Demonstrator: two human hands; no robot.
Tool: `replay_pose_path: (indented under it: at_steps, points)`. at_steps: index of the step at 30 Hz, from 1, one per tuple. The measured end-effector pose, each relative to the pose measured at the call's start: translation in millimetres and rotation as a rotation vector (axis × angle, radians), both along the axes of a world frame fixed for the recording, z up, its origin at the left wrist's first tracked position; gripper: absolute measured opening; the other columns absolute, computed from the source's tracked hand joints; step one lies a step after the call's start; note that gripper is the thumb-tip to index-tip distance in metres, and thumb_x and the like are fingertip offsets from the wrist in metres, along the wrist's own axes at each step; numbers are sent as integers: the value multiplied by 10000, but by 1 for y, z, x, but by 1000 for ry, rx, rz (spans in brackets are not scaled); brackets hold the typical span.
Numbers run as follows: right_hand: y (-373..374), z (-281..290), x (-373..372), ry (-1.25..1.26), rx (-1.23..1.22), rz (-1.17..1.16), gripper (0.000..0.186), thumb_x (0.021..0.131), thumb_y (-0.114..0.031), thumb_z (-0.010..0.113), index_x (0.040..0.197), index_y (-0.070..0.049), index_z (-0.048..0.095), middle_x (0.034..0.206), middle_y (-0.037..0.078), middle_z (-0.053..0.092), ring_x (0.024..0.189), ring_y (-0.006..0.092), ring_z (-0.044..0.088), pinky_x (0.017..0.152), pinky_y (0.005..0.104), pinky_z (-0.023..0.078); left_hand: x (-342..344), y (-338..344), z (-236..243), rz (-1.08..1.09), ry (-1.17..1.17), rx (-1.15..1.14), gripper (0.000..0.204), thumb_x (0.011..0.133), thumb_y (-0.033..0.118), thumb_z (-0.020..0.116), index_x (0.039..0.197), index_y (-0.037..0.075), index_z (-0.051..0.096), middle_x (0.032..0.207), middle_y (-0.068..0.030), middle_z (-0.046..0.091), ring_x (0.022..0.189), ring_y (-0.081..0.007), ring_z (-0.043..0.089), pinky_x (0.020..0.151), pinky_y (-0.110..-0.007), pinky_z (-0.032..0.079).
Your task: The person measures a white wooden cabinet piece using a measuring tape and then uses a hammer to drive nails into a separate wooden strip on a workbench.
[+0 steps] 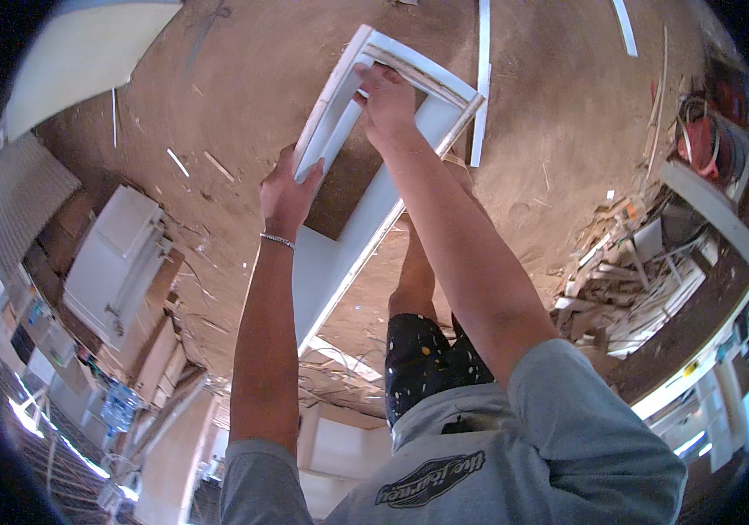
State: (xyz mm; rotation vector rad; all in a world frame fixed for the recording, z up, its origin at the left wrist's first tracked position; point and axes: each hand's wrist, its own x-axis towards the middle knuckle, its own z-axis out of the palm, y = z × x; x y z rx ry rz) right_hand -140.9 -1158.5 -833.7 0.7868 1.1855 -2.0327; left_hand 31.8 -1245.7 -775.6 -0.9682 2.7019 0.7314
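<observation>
A long white open wooden box (330, 276) with raw, pale edges is held at a tilt in front of me, its far end near the top of the view. My left hand (291, 192) is closed on its left side wall, with a bracelet at the wrist. My right hand (387, 105) reaches inside the far left corner, fingers bent round a narrow white inner strip or rim. The fingertips there are partly hidden.
Brown, debris-strewn ground (190, 131) surrounds me, with long white strips (481, 122) lying on it. Left are white panels (112, 254), a corrugated sheet (24, 197) and a water bottle (119, 407). Right are a heap of offcuts (628, 284) and a red tool with hose (696, 144).
</observation>
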Motion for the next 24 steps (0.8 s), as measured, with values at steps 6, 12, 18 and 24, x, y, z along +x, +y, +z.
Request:
replay_pose_path:
  at_steps: [6,12,18,24]
  points:
    - [4,13,-2,3,-48,-7,104,887,-113,696,934,-119,604,845,-28,596,772,125,569,737,333,490,6,-6,-7,-4,68,2,426,859,425,703,1102,103,566,861,-185,709,786,-380,700,681,-483,561]
    - [5,13,-3,13,-66,22,66,919,-100,660,969,-106,618,850,-18,607,790,125,600,783,357,508,10,-8,-13,5,25,8,460,848,375,730,1196,116,578,960,-179,720,862,-354,711,752,-440,571]
    - [7,17,-7,-43,-95,20,97,920,-95,650,1013,-92,625,867,-5,596,846,151,604,840,390,519,12,-8,-20,-37,146,-65,416,842,427,721,999,79,556,777,-182,690,715,-366,694,629,-466,565]
    - [5,23,-10,-80,-71,0,50,922,-108,643,958,-95,609,820,-1,548,830,167,580,851,404,515,10,-6,-14,16,55,-24,455,844,416,721,1147,106,582,911,-179,714,826,-357,707,715,-454,573]
